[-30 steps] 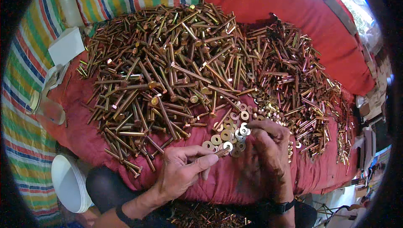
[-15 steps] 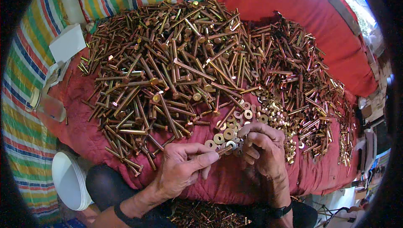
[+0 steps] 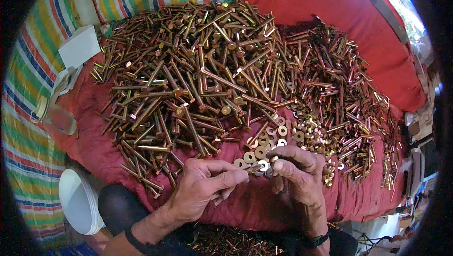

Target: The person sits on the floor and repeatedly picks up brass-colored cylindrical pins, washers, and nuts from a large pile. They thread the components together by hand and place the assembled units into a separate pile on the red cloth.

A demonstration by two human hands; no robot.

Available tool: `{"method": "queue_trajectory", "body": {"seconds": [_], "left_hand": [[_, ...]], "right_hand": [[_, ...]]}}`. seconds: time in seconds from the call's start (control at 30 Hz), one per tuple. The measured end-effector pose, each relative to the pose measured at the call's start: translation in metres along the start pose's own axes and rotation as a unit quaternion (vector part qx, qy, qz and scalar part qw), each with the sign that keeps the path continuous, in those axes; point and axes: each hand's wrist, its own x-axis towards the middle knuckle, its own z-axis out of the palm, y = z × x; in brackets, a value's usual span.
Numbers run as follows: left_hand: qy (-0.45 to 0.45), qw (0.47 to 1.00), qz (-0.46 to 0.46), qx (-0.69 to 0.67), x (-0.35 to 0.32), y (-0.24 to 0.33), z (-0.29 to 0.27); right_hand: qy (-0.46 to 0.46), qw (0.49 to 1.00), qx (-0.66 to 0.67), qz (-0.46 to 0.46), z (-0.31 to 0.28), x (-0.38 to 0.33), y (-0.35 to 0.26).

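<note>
My left hand [image 3: 200, 187] pinches a bolt [image 3: 255, 167] between thumb and fingers. The bolt's threaded end points right, and the rest is hidden in my grip. Just right of that end is my right hand [image 3: 304, 176], thumb and forefinger curled together around something small and pale that I cannot make out. A gap separates the two hands. Flat brass-coloured washers [image 3: 260, 151] lie right behind my fingers on the red cloth [image 3: 231, 213]. Small nuts [image 3: 314, 131] are heaped beyond my right hand.
A large pile of long bolts [image 3: 188, 81] covers the back left. Shorter bolts [image 3: 330, 76] spread along the right. More bolts [image 3: 236, 242] lie below, near my lap. White stacked lids or plates [image 3: 78, 201], a clear jar [image 3: 61, 120] and a white box [image 3: 79, 46] are at left.
My right hand's fingertips have straightened a little and come lower, facing the bolt's end. My left hand keeps its pinch on the bolt. The whole view has shifted slightly.
</note>
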Motion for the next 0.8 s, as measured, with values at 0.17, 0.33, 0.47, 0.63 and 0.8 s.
{"method": "queue_trajectory", "body": {"seconds": [0.17,0.33,0.47,0.63,0.8], "left_hand": [[-0.048,0.996,-0.068,-0.022,-0.002,0.010,-0.007],[-0.061,0.982,-0.165,-0.064,-0.004,0.016,-0.010],[-0.088,0.975,-0.188,-0.082,-0.002,0.016,-0.013],[-0.023,0.967,0.090,0.237,-0.007,0.009,-0.007],[0.030,0.881,0.315,0.353,-0.008,0.001,0.001]], "right_hand": [[-0.052,0.974,-0.179,-0.128,-0.003,-0.002,-0.004],[-0.090,0.946,-0.230,-0.210,-0.005,-0.002,-0.007],[-0.101,0.930,-0.268,-0.230,-0.005,-0.004,-0.007],[-0.073,0.948,-0.255,-0.178,0.001,-0.008,-0.008],[-0.074,0.945,-0.281,-0.151,0.004,-0.008,-0.014]]}}
